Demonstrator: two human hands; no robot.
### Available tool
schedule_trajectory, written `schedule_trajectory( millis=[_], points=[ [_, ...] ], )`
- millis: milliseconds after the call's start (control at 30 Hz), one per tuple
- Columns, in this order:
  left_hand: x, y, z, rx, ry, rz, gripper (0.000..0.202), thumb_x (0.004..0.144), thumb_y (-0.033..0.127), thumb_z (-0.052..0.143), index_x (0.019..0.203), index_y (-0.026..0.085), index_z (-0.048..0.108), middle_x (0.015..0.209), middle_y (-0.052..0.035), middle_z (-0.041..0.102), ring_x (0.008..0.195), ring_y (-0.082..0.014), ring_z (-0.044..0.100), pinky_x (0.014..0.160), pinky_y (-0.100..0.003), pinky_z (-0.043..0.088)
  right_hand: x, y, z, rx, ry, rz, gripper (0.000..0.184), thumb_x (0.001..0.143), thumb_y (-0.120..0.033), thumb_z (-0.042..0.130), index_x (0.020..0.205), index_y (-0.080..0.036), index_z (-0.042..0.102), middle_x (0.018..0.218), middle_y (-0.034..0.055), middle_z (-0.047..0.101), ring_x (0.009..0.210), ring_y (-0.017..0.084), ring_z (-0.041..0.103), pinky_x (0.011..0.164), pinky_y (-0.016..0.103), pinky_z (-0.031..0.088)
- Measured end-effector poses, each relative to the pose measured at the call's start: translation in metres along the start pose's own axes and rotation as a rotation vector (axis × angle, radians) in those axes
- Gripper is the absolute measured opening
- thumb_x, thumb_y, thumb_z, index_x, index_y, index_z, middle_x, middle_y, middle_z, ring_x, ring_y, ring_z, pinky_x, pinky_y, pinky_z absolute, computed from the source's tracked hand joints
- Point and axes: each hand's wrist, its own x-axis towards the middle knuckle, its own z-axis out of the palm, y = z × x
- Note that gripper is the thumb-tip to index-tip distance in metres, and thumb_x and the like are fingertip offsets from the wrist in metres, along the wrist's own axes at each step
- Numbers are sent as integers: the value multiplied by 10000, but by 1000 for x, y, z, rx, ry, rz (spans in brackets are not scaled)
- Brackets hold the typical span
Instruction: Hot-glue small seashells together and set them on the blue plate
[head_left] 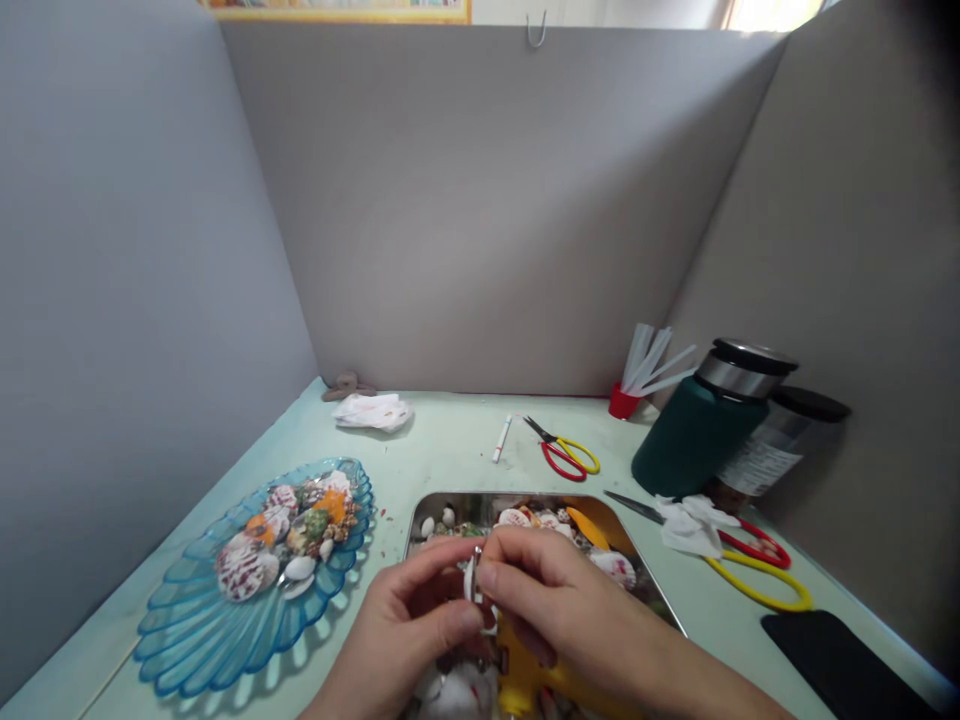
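Observation:
My left hand point(405, 625) and my right hand point(562, 610) meet low in the middle, over a metal tray point(420, 510) of seashells. Both pinch a small white shell point(471, 580) between thumb and fingers. Under my right hand lies a yellow tool point(525, 675), perhaps a glue gun; whether that hand touches it I cannot tell. A blue glass dish point(195, 640) with several patterned shells sits to the left of my left hand.
Grey partition walls close in three sides. On the pale green table: crumpled white paper point(373, 411), a white stick point(501, 438), small red-yellow scissors point(564, 453), larger scissors point(750, 570) under tissue, a red cup of sticks point(624, 402), a dark green flask point(694, 425), a jar point(772, 450), a black object point(840, 665).

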Motion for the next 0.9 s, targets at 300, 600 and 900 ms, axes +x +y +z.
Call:
schedule_trajectory(
  millis=[300,600,900],
  points=[
    [-2,3,4,62,-11,33,305,642,192,751,946,201,724,726,-16,670,558,-116,579,550,-234,501,1,0,4,-95,41,-42,240,890,-262,454,668,-180,493,532,-64,459,459,73,383,439,182,282],
    [0,-4,3,72,47,37,407,588,180,783,967,179,635,697,-5,644,603,-125,592,575,-239,470,0,-1,-15,-779,354,-250,394,947,-431,302,660,-207,453,604,-8,518,579,155,473,562,281,302],
    [-19,25,-13,682,186,326,422,736,248,673,1143,181,584,1081,-101,631,836,-179,611,769,-302,497,-13,-11,-22,-786,387,-334,420,924,-485,333,637,-215,477,568,-10,509,541,152,467,526,279,296]
  ],
)
